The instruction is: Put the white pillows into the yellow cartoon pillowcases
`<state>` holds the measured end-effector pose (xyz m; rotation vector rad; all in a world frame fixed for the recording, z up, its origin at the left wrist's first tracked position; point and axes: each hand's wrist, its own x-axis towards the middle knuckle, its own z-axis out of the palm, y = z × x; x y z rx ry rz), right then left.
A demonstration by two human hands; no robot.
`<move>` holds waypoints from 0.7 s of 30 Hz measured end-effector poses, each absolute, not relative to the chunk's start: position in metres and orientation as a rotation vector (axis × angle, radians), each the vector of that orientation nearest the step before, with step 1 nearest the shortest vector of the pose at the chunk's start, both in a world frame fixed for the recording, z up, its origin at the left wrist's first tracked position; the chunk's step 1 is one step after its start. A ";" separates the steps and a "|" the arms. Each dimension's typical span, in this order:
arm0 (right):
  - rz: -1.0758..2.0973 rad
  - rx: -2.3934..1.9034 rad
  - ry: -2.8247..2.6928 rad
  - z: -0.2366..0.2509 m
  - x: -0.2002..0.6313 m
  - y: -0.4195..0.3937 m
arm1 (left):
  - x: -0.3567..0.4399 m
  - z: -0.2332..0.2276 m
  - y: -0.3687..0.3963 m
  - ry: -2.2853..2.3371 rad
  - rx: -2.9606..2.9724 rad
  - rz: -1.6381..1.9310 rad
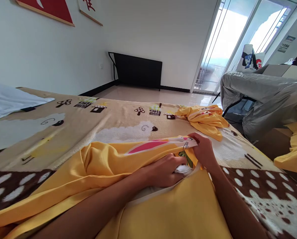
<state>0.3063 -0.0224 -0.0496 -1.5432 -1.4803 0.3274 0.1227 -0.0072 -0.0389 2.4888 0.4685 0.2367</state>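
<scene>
A yellow garment with a pink and white rabbit print lies spread over the patterned blanket in front of me. My left hand is closed on a bunched white and yellow part of it near the middle. Just to the right, my right hand pinches the garment's folded edge by the printed rabbit ear. A second crumpled yellow garment lies farther back on the blanket, apart from both hands.
A white cloth lies at the blanket's far left. A grey covered piece of furniture stands to the right, with more yellow cloth beside it. A black low panel stands against the far wall, by glass doors.
</scene>
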 end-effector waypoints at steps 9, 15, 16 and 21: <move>0.640 -1.340 -1.312 -0.048 0.302 -0.024 | 0.135 -0.047 -0.007 0.767 2.478 0.412; 0.553 -1.473 -1.507 -0.047 0.305 -0.026 | 0.133 -0.048 -0.002 0.988 2.442 0.368; 0.508 -1.498 -1.543 -0.047 0.305 -0.027 | 0.133 -0.048 -0.002 0.992 2.440 0.362; 0.220 -1.620 -1.576 -0.049 0.306 -0.028 | 0.133 -0.048 -0.004 1.032 2.415 0.310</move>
